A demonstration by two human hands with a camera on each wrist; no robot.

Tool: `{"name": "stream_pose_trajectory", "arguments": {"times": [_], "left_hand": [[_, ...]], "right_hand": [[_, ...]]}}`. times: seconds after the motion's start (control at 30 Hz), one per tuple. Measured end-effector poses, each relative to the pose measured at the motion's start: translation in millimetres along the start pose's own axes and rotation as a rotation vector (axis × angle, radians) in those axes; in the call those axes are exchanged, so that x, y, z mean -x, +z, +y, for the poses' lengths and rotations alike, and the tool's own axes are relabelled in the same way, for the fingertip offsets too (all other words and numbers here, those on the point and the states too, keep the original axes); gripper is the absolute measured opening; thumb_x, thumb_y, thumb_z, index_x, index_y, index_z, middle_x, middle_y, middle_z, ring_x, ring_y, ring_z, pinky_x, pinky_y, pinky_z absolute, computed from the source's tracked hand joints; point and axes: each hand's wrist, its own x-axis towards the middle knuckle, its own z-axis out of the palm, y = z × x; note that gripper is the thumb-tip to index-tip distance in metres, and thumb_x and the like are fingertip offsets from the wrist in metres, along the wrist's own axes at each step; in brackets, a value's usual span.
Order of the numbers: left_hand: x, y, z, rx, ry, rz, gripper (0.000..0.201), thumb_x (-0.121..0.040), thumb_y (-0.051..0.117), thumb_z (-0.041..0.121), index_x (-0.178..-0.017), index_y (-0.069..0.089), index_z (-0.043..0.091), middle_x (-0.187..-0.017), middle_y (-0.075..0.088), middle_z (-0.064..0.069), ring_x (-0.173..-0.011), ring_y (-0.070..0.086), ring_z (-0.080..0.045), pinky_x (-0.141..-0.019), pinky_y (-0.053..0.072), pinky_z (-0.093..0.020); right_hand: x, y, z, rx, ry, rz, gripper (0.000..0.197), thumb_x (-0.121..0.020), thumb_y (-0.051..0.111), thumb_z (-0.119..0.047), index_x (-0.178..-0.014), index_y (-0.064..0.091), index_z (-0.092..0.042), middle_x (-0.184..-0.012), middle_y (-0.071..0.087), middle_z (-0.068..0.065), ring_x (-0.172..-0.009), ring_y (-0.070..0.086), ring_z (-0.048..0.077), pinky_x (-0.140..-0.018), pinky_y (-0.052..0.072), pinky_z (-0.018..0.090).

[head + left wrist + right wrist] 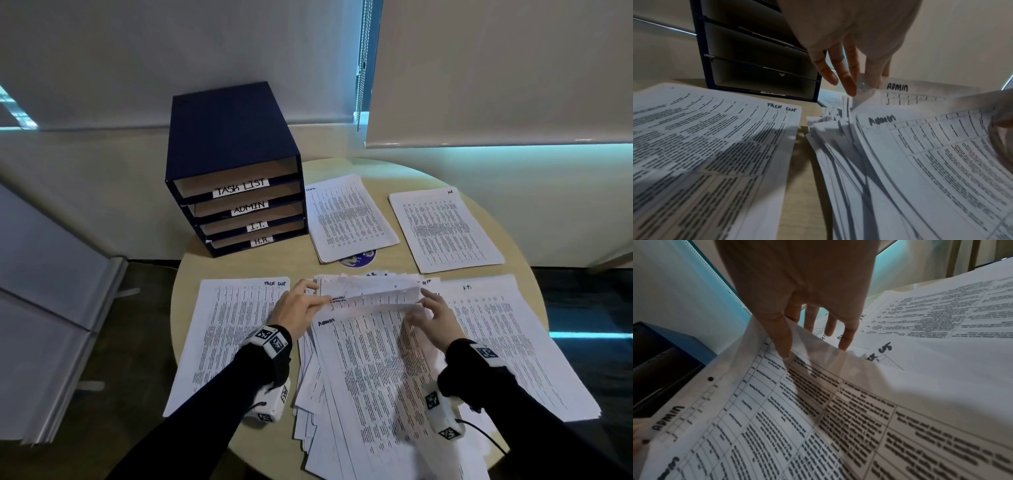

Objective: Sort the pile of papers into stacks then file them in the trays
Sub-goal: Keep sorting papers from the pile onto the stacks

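The head view looks forward and down from above the round counter [479, 178], taking in the tray unit [233, 137], the paper stacks and both forearms. The left wrist view sits low and close over the counter, facing along the left hand [849, 40] toward the tray unit [748, 53]. The right wrist view looks from just as near along the right hand [797, 280] over the lifted sheet [760, 402]. All three share that sheet marked ADMIN [370, 296] and the tray unit [663, 353].
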Motion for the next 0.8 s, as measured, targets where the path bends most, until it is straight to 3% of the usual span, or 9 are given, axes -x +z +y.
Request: {"name": "stream_pose_trajectory", "arguments": {"times": [0.07, 0.13, 0.27, 0.33, 0.43, 0.53, 0.6, 0.7, 0.8], "left_hand": [[0.7, -1.7, 1.2, 0.028, -0.011, 0.011, 0.021, -0.094, 0.059, 0.026, -0.111, 0.072, 0.023, -0.120, 0.054, 0.008, -0.091, 0.058, -0.014, -0.084, 0.047, -0.027], [-0.5, -3.0, 5.2, 0.122, -0.029, -0.038, 0.019, -0.093, 0.061, 0.026, -0.105, 0.073, 0.018, -0.108, 0.063, 0.004, -0.087, 0.056, -0.010, -0.083, 0.048, -0.028], [-5.7, -7.3, 11.5, 0.319, -0.157, -0.218, 0.015, -0.090, 0.065, 0.025, -0.099, 0.073, 0.016, -0.100, 0.067, 0.003, -0.077, 0.056, -0.004, -0.075, 0.048, -0.022], [-7.9, -7.3, 11.9, 0.374, -0.251, -0.245, 0.020, -0.095, 0.059, 0.028, -0.106, 0.070, 0.015, -0.109, 0.060, 0.004, -0.076, 0.058, -0.010, -0.067, 0.050, -0.023], [-13.0, -2.3, 10.4, 0.363, -0.433, -0.168, 0.027, -0.103, 0.040, 0.025, -0.122, 0.057, 0.018, -0.111, 0.050, 0.000, -0.064, 0.061, -0.017, -0.049, 0.051, -0.026], [-19.7, 3.8, 9.6, 0.132, -0.380, -0.126, 0.011, -0.096, 0.051, 0.018, -0.102, 0.060, 0.018, -0.111, 0.056, -0.003, -0.072, 0.065, -0.020, -0.064, 0.056, -0.033], [-21.7, 5.3, 12.4, 0.009, -0.315, -0.125, 0.003, -0.090, 0.059, 0.019, -0.089, 0.062, 0.017, -0.103, 0.060, -0.002, -0.080, 0.062, -0.017, -0.075, 0.053, -0.030], [-24.1, 5.1, 13.9, -0.035, -0.227, -0.114, 0.009, -0.091, 0.061, 0.023, -0.089, 0.066, 0.016, -0.100, 0.066, -0.004, -0.086, 0.060, -0.019, -0.078, 0.048, -0.027], [-24.3, 1.4, 12.9, 0.053, -0.180, -0.156, 0.019, -0.093, 0.061, 0.022, -0.104, 0.071, 0.010, -0.103, 0.065, -0.005, -0.097, 0.059, -0.021, -0.083, 0.042, -0.024]], "right_hand": [[0.6, 1.6, -4.6, -0.043, -0.014, 0.002, 0.011, -0.083, 0.069, -0.011, -0.086, 0.066, -0.002, -0.143, 0.040, 0.005, -0.132, 0.037, 0.025, -0.109, 0.025, 0.050], [1.9, 3.0, -9.0, -0.095, -0.024, -0.009, 0.002, -0.084, 0.068, -0.011, -0.082, 0.068, -0.009, -0.136, 0.044, 0.002, -0.128, 0.039, 0.019, -0.108, 0.026, 0.047], [0.8, 4.0, -6.9, -0.106, 0.029, -0.027, 0.008, -0.084, 0.064, -0.012, -0.077, 0.066, -0.012, -0.101, 0.066, -0.002, -0.099, 0.059, 0.022, -0.095, 0.042, 0.043], [3.5, 1.9, -6.1, -0.106, 0.058, -0.012, 0.009, -0.084, 0.064, -0.008, -0.078, 0.063, -0.003, -0.075, 0.067, 0.004, -0.078, 0.061, 0.024, -0.078, 0.045, 0.036], [9.8, -0.8, -6.5, -0.109, 0.061, -0.014, 0.013, -0.085, 0.065, -0.008, -0.075, 0.059, -0.001, -0.068, 0.063, 0.007, -0.069, 0.056, 0.021, -0.070, 0.042, 0.033], [14.4, -2.8, -8.7, -0.104, 0.063, 0.003, 0.016, -0.085, 0.064, -0.008, -0.073, 0.054, -0.008, -0.066, 0.058, 0.002, -0.064, 0.051, 0.018, -0.069, 0.043, 0.031], [17.4, -3.9, -12.4, -0.114, 0.074, 0.021, 0.015, -0.083, 0.065, -0.003, -0.085, 0.052, -0.010, -0.074, 0.058, 0.004, -0.066, 0.052, 0.018, -0.066, 0.045, 0.030], [17.5, -6.7, -11.5, -0.169, 0.120, 0.048, 0.038, -0.081, 0.067, 0.000, -0.107, 0.047, -0.019, -0.081, 0.055, 0.006, -0.072, 0.054, 0.021, -0.070, 0.048, 0.034], [18.3, -9.0, -9.3, -0.088, 0.116, 0.009, 0.015, -0.082, 0.066, -0.002, -0.083, 0.055, -0.012, -0.073, 0.057, 0.005, -0.071, 0.052, 0.022, -0.065, 0.043, 0.030]]}}
